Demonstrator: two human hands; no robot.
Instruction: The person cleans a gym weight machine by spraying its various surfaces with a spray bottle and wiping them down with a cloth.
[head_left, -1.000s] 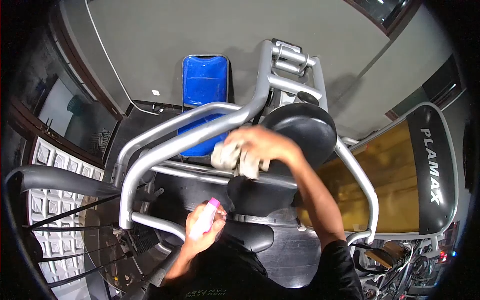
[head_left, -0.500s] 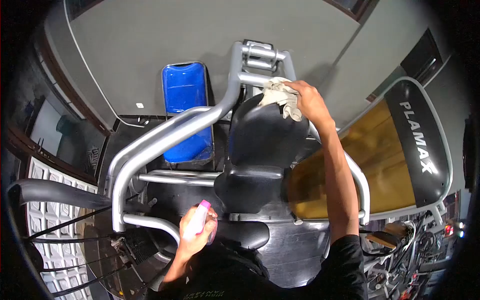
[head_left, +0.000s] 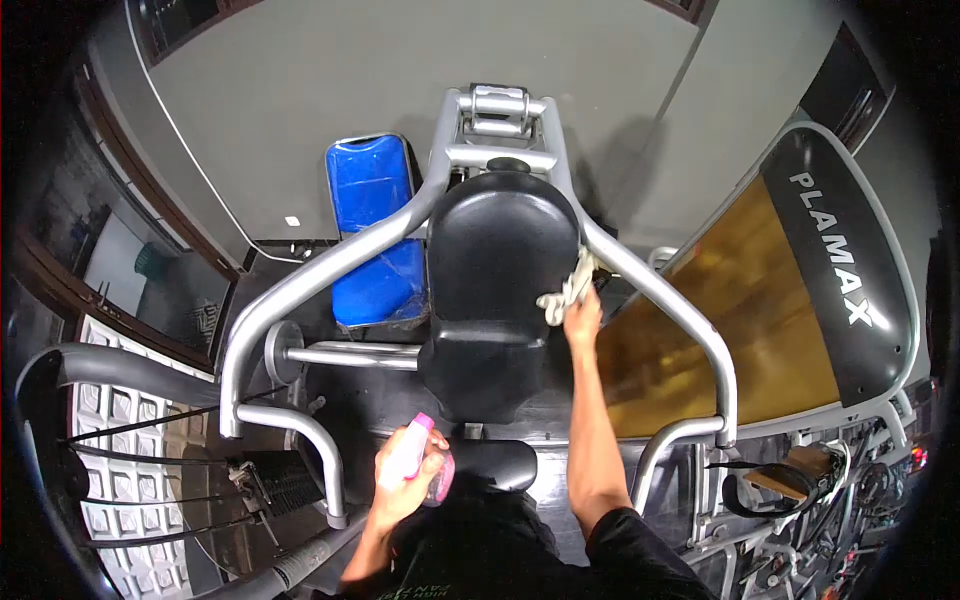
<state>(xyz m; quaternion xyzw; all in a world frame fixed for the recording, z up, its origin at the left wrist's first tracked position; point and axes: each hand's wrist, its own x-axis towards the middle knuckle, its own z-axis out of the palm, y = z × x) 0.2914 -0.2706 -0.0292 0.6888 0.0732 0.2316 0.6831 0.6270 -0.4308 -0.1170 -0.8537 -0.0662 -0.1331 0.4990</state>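
My right hand (head_left: 583, 322) is closed around a crumpled off-white cloth (head_left: 572, 288), which lies against the right edge of the black padded backrest (head_left: 503, 250). Below the backrest is the machine's black seat (head_left: 482, 378). Low in the view, my left hand (head_left: 405, 478) grips a spray bottle (head_left: 411, 447) with a white and pink head and a pinkish body. The bottle is in front of the seat and apart from the backrest. Part of its body is hidden by my fingers.
Silver tube arms (head_left: 330, 262) curve around both sides of the seat. A blue folding chair (head_left: 370, 185) stands by the grey wall. To the right is a gold-and-black PLAMAX panel (head_left: 840, 260), with more gym equipment (head_left: 800, 500) below it. A black pad (head_left: 495, 464) sits close to my body.
My right hand has brought the cloth down from the top of the backrest to its right side. The left hand still holds the bottle, slightly lower and further right in view.
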